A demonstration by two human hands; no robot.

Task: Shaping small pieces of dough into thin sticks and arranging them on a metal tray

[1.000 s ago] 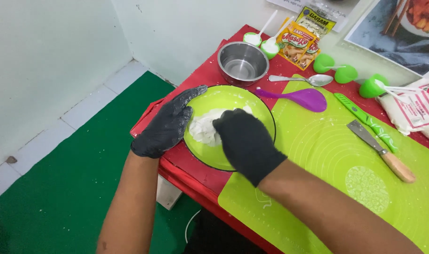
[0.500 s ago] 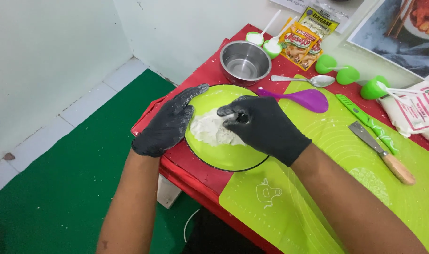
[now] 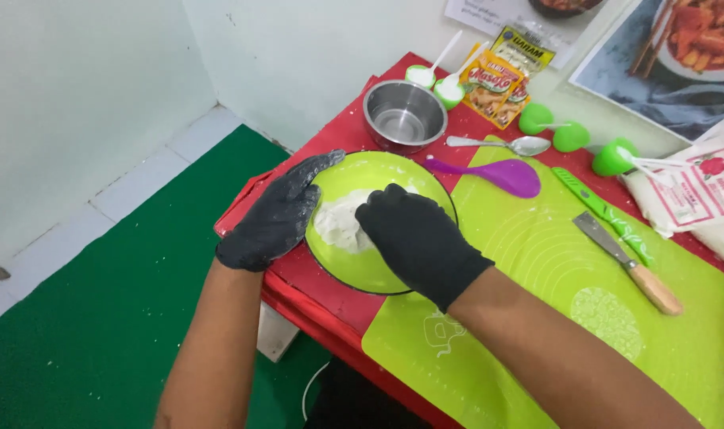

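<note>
Dough (image 3: 340,224) under pressing right hand (image 3: 416,238), left hand (image 3: 278,214) gripping green bowl (image 3: 394,274), steel bowl (image 3: 404,114) behind

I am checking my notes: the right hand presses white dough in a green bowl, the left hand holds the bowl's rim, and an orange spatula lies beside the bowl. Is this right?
Not quite. The head view shows the spatula is purple, not orange. The rest holds: the right hand presses white dough in the green bowl, and the left hand holds its rim.

Red table (image 3: 318,282): green mat (image 3: 537,262), green bowl (image 3: 378,274), steel bowl (image 3: 405,117).
</note>
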